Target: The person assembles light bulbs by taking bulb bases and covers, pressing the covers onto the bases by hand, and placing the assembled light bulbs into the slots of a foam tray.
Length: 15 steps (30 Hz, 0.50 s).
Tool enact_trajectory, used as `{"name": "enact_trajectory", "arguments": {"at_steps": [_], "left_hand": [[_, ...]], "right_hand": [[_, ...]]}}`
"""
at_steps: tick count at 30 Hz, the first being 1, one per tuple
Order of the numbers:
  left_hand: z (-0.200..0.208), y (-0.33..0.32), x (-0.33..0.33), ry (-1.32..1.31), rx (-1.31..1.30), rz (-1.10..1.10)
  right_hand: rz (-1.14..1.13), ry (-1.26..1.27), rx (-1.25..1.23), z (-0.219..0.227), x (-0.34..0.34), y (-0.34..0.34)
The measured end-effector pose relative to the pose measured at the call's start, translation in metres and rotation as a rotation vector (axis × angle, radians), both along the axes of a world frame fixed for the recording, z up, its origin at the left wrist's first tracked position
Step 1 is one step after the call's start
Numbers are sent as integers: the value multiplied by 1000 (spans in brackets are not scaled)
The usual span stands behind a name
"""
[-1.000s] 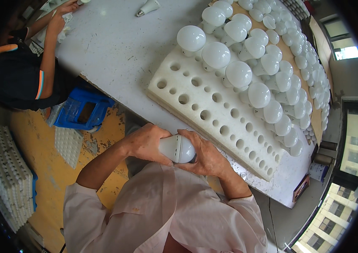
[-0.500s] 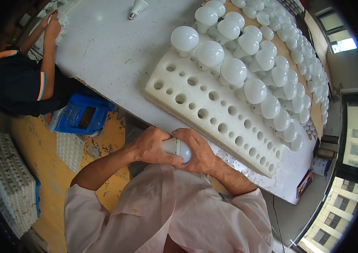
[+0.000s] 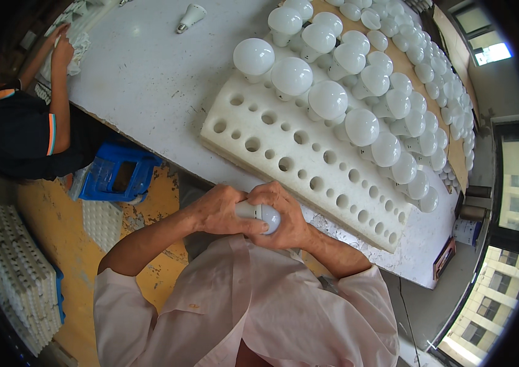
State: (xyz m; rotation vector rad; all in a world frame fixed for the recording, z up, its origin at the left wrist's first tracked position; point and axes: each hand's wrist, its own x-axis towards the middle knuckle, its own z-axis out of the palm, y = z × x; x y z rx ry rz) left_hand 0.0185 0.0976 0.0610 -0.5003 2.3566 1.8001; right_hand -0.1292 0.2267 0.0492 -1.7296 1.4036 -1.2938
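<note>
Light bulb (image 3: 259, 212), clamped between left hand (image 3: 220, 211) and right hand (image 3: 285, 219), lies crosswise before the shirt (image 3: 210, 293), dome (image 3: 272, 215) rightward (its base, I judge from afar, probably hidden by left-hand fingers (image 3: 250, 227)).

You wear this wide fisheye camera on your head, the left of a side-by-side pair, and it looks steeply down over your shirt front (image 3: 204, 293) at bottom centre. Your left hand (image 3: 221, 210) and right hand (image 3: 290, 221) are close, just below mid-frame; the tabletop (image 3: 143, 73) runs farther off toward the top, and the window (image 3: 489, 296) at lower right bows along the dark rim.
</note>
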Motion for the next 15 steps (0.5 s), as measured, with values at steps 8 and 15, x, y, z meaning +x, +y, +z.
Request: {"name": "enact_trajectory", "arguments": {"at_steps": [8, 15], "left_hand": [[6, 4, -4, 63, -141, 1], [0, -1, -4, 1, -144, -66]], "right_hand": [[-28, -39, -23, -3, -1, 0], [-105, -89, -60, -10, 8, 0]]}}
